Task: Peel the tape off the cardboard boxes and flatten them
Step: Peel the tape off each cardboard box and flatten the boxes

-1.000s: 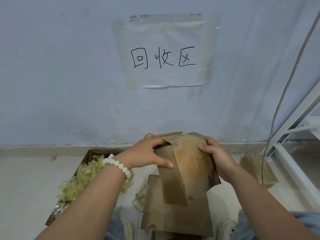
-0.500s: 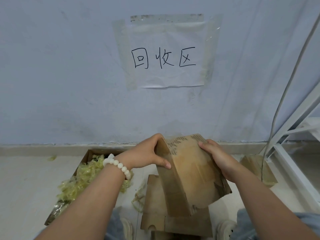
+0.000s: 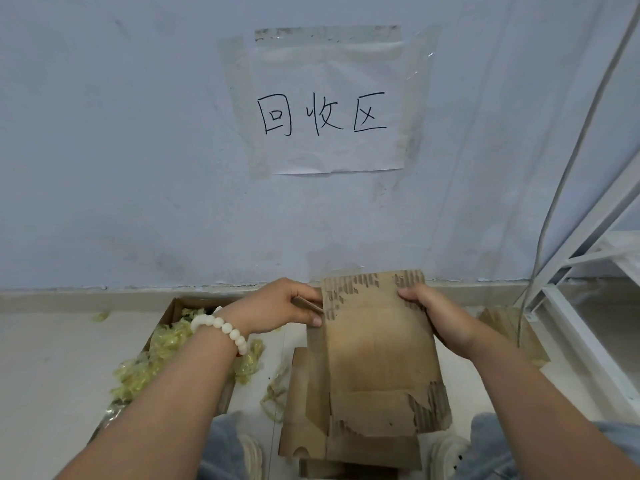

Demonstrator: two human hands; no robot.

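I hold a small brown cardboard box [image 3: 377, 355], pressed nearly flat, its torn face toward me, above the floor. My left hand [image 3: 280, 304], with a white bead bracelet on the wrist, grips the box's upper left edge, thumb on the front. My right hand [image 3: 436, 315] grips the upper right edge, thumb over the torn top. Beneath the box lies a stack of flattened cardboard [image 3: 301, 434] on the floor.
An open cardboard box [image 3: 173, 306] at the left holds a heap of crumpled yellowish tape [image 3: 156, 362]; a loose strip of tape [image 3: 275, 393] lies beside it. More cardboard [image 3: 502, 320] sits at the right by a white metal frame [image 3: 581, 344]. A paper sign [image 3: 329, 109] hangs on the wall. My shoes show below.
The box has turned from an angled, partly open shape to a nearly flat panel facing me. Both hands shifted with it, staying at its upper edges.
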